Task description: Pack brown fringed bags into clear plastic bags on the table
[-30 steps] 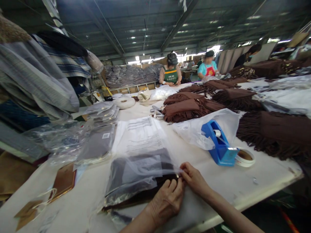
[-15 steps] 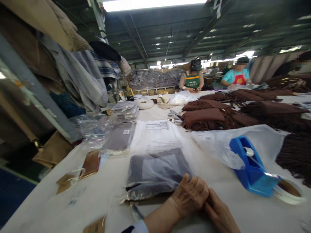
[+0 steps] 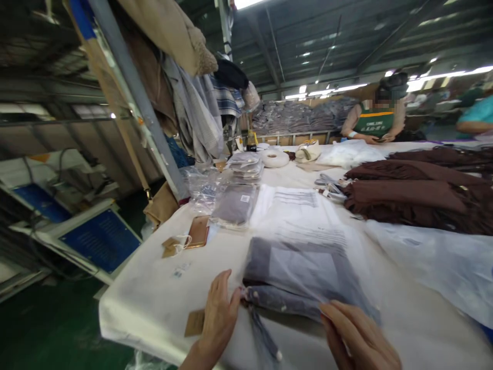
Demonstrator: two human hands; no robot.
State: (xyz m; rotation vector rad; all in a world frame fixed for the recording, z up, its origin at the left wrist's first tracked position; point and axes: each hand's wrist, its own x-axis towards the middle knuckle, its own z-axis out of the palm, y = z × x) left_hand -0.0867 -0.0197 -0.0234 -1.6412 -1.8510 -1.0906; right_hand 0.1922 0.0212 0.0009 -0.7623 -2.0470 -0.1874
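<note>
Bagged dark garment (image 3: 296, 272) lies flat at the near edge of the white table (image 3: 154, 303). Left hand (image 3: 217, 321) — fingers spread, flat against the bag's left end. Right hand (image 3: 360, 339) — open, fingertips on its near right corner. Likely light, soft, film slippery; best held by the edges.

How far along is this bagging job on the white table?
Done: a stack of bagged dark pieces lies further up the table. In hand: a dark folded piece sits inside a clear plastic bag, with the left hand at the bag's near left corner and the right hand at its near right edge. Left: brown fringed pieces lie unbagged to the right.
</note>
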